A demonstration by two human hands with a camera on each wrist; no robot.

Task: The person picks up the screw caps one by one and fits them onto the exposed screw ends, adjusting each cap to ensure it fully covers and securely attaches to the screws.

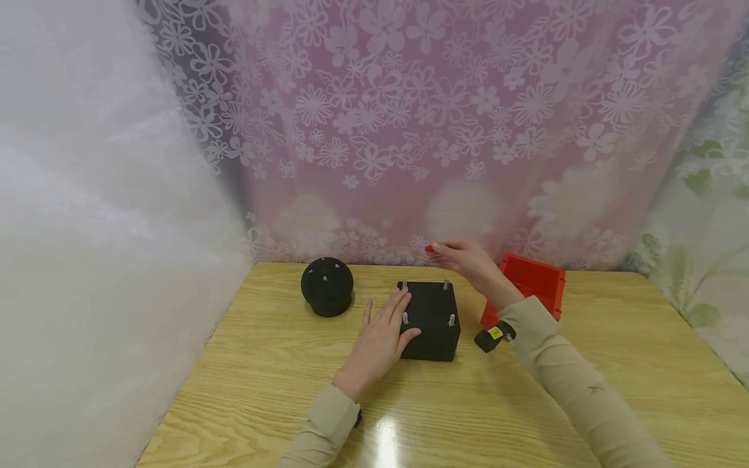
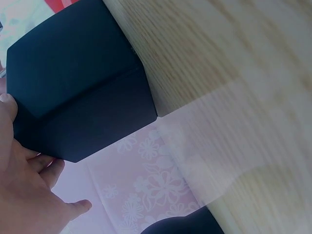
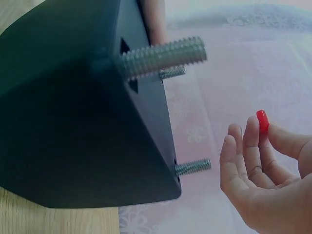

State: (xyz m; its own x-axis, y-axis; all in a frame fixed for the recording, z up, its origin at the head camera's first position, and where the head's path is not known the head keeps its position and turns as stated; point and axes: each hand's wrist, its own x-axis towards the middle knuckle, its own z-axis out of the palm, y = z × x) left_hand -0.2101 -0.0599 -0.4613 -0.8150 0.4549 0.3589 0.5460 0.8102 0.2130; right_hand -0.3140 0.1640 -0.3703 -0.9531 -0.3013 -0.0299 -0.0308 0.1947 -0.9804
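A black box [image 1: 432, 304] sits on the table, with several metal threaded studs [image 3: 163, 57] sticking up at the corners of its top. My left hand [image 1: 374, 341] rests against the box's left side, its fingers straight along the top edge and its thumb by the front edge. Beyond the box's far right corner, my right hand [image 1: 468, 262] is raised. Between thumb and fingertips it pinches a small red piece [image 3: 262, 120], whose exact kind I cannot tell. That piece is apart from the studs.
To the left stands a black ball-shaped object [image 1: 328, 286] on a round base, with small metal bits on top. A red open bin [image 1: 535, 276] lies on the right, partly behind the right forearm. Floral curtains [image 1: 374, 130] hang behind the wooden table [image 1: 246, 390].
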